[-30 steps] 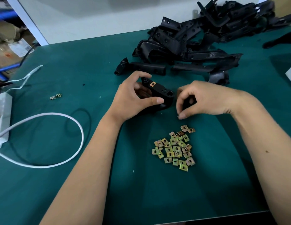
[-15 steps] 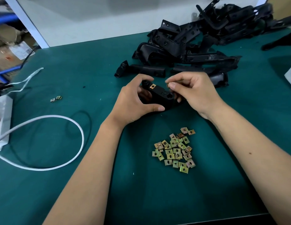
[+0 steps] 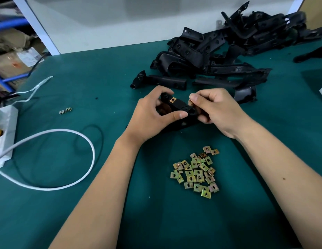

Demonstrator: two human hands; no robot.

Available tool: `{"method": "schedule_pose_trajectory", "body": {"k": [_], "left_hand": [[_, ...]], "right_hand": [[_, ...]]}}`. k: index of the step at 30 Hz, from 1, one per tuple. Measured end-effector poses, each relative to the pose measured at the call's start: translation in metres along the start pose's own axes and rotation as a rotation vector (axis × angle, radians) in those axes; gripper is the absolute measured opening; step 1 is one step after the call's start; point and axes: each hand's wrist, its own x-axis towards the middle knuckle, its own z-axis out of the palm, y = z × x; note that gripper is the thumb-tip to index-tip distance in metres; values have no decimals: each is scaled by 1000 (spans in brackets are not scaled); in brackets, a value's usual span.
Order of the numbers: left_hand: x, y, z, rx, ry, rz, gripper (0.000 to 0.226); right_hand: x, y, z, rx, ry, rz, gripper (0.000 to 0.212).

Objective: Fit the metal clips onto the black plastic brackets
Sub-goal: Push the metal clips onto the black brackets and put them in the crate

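My left hand (image 3: 149,115) grips a black plastic bracket (image 3: 180,106) at the table's middle, thumb on its near side. One brass-coloured metal clip (image 3: 172,99) sits fitted on the bracket's far end. My right hand (image 3: 216,108) pinches a second metal clip (image 3: 190,103) between thumb and forefinger at the bracket's right end, its lower fingers under the bracket. A loose heap of several metal clips (image 3: 197,172) lies on the green mat in front of me. A pile of black brackets (image 3: 219,51) fills the far right.
Two stray clips (image 3: 65,110) lie on the mat at the left. A white power strip (image 3: 3,133) sits at the left edge with its white cable (image 3: 72,178) looped across the mat. A white wall backs the table; shelving with boxes (image 3: 11,58) stands far left.
My right hand rose from the mat beside the clip heap to the bracket's right end, carrying a clip. My left hand kept holding the bracket in place.
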Motion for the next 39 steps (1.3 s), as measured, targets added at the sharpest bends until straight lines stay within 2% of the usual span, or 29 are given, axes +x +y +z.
{"method": "schedule_pose_trajectory", "body": {"k": [4,8,17,22,27,32,39], "left_hand": [[1,-2,1,23,0,19,53],[0,-2,2,39,2,26,54],[0,-2,1,43,4,42,53],[0,-2,2,51,10,66,53],[0,-4,2,66,20,82,53],[1,-5,3,65,20,76,52],[0,-3,2,55,17,70,53]], "right_hand": [[0,-2,2,55,-39,43,35],[0,-3,2,66,-45,64,27],[2,-4,1,44,-134,84,28],[1,-6,-3,39,-189,120,43],[2,-7,-1,36,-124,133,55],[0,-8,0,41,-131,112,39],[0,-8,3,-29,-159,95,32]]}}
